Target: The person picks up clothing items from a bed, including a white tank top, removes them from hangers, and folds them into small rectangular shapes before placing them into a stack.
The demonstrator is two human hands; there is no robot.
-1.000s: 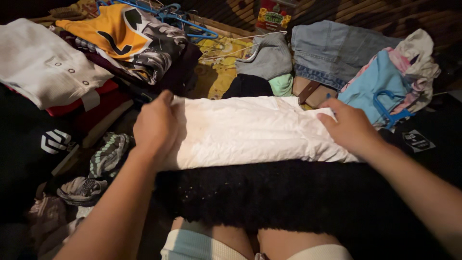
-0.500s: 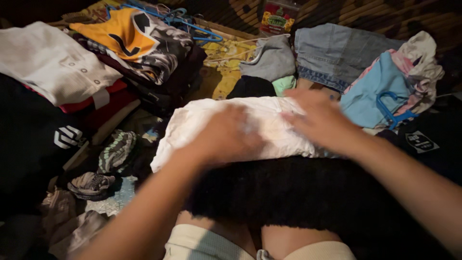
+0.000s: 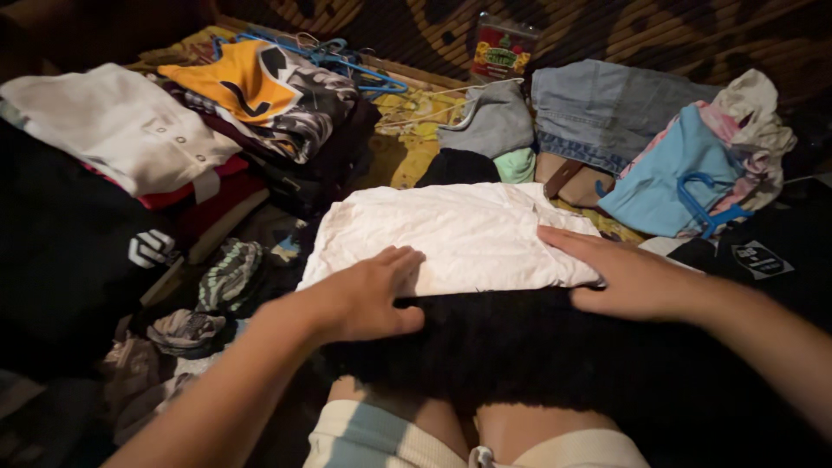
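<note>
A folded white garment [image 3: 451, 234] lies across a fuzzy black cloth [image 3: 537, 347] on my lap. My left hand [image 3: 368, 299] rests flat on the garment's near left edge, fingers spread, thumb over the black cloth. My right hand [image 3: 620, 277] lies flat on the garment's near right corner, palm down. Neither hand grips anything.
A stack of folded clothes with a white shirt [image 3: 117, 126] and an orange jersey [image 3: 234, 82] sits at the left. Blue hangers [image 3: 347, 65] lie behind. Grey top [image 3: 494, 117], jeans [image 3: 607, 100] and a light blue garment on a hanger [image 3: 676, 173] lie at the back right.
The white garment has been folded shorter, its left end brought over toward the right. Both hands moved from its far ends to its near edge and now press flat.
</note>
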